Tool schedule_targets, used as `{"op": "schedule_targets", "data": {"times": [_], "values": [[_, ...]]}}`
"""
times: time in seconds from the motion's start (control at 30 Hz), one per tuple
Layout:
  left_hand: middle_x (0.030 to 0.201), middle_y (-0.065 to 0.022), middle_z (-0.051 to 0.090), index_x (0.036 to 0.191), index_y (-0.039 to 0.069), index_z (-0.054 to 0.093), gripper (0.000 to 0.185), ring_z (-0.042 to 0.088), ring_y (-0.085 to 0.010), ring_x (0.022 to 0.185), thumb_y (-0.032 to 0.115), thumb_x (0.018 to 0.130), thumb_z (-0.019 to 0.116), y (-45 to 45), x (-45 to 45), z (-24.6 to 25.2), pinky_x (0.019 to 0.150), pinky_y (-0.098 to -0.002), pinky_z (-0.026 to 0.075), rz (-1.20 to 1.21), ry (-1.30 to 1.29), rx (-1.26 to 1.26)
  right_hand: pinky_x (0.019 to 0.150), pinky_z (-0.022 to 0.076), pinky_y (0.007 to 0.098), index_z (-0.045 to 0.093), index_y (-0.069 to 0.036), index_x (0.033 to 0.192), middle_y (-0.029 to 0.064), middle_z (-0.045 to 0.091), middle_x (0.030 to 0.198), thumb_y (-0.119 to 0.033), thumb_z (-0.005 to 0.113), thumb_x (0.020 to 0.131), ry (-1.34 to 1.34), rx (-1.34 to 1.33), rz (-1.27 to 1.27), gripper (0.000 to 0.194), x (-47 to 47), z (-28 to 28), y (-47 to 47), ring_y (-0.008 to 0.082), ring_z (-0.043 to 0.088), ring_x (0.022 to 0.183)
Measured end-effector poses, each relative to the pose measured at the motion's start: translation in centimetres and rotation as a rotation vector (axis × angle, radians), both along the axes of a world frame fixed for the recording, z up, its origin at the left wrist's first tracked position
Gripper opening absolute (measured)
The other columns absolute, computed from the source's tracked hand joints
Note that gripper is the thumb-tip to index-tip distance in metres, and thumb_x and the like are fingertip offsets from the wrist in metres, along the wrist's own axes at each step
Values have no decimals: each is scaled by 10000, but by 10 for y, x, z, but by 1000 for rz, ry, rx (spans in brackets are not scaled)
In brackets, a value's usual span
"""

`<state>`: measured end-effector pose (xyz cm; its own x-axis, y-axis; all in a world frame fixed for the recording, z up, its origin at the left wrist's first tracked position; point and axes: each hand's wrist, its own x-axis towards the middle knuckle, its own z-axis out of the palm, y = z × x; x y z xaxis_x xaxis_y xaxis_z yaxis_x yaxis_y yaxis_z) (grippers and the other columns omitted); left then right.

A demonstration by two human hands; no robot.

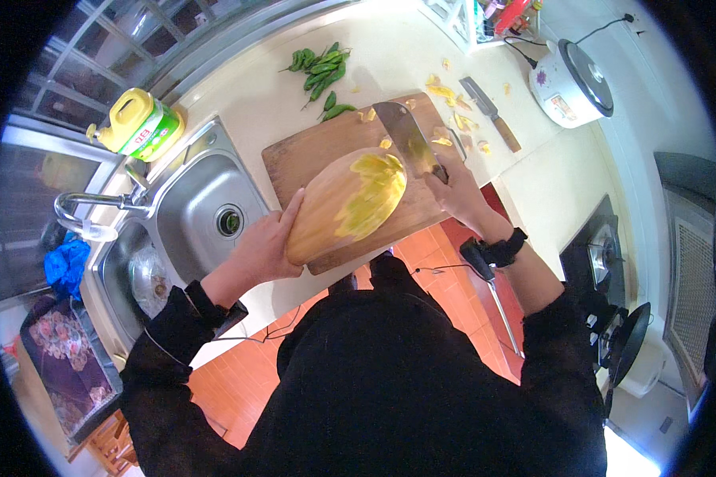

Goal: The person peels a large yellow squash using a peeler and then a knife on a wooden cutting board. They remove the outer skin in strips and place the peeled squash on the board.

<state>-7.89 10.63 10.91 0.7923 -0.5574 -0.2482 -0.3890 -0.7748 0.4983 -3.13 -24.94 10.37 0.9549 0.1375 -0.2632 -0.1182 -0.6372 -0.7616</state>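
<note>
A large oval pumpkin or squash (346, 194) lies over the wooden cutting board (298, 155), its tan rind pared away to yellow flesh at the far right end. My left hand (265, 238) grips its near left end, thumb on top. In my right hand (456, 185) is the handle of a broad-bladed cleaver (406, 131), its blade just beyond the peeled end and above the board. Bits of yellow peel (441, 140) are scattered on the board, and more peelings (441, 90) lie on the counter behind it.
Green peppers (325, 71) lie behind the board. A second knife (490, 113) with a wooden handle rests right of the peelings, near a rice cooker (573, 83). At left are a steel sink (197, 203), its faucet (95, 200) and a yellow jug (137, 125). A gas stove (599, 250) stands at right.
</note>
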Motion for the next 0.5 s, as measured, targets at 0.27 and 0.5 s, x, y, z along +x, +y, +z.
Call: {"op": "schedule_targets", "data": {"times": [0.27,0.5], "values": [[1186,-287,548,1544,12,59,1231,569,-445,1077,233,614,835,-25,22,-20,912,-435,498,198,30,-61,559,414,322,576,3,1229,69,529,634,-121,550,903,-167,-8,52,350,-9,17,-17,132,488,587],[1311,-316,472,1498,-64,188,1270,490,-432,1229,410,549,886,-73,63,-5,1039,-412,416,11,-118,-94,574,460,319,600,34,1103,101,571,682,-173,561,951,-334,172,-40,260,-4,17,-24,139,533,584]]}}
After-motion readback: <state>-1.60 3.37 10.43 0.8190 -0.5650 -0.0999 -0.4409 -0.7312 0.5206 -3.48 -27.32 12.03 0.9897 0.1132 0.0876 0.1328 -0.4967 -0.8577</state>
